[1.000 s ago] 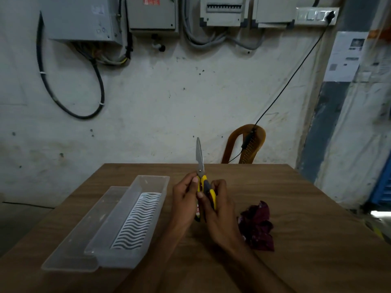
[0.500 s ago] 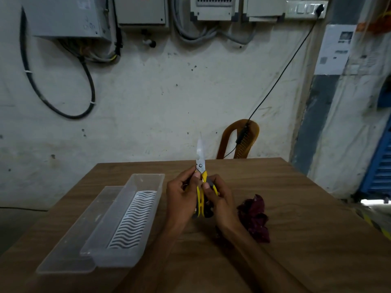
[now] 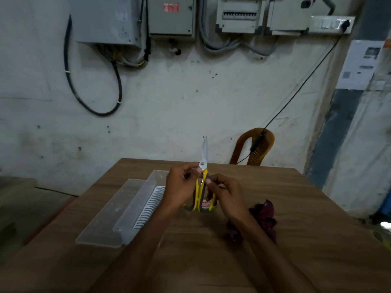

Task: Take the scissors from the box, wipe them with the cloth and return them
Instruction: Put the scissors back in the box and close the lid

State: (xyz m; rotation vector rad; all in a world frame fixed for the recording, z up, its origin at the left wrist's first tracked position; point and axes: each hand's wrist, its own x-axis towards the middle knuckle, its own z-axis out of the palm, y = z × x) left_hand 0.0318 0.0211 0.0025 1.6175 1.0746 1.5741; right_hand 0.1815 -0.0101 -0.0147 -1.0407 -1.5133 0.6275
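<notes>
The scissors have yellow and grey handles and a short steel blade that points straight up. They stand upright over the middle of the wooden table. My left hand pinches them near the pivot. My right hand grips the right handle a little lower. The clear plastic box with a white wavy liner lies to the left, partly hidden by my left forearm. The dark maroon cloth lies crumpled on the table to the right of my right wrist, with neither hand on it.
The box's clear lid lies flat against the left side of the box. A brown plastic chair stands behind the table's far edge with a black cable hanging over it. Electrical cabinets and cables cover the wall behind.
The scissors have stayed upright in both hands and their handles have spread slightly apart. My head has turned, so the table sits further right in view.
</notes>
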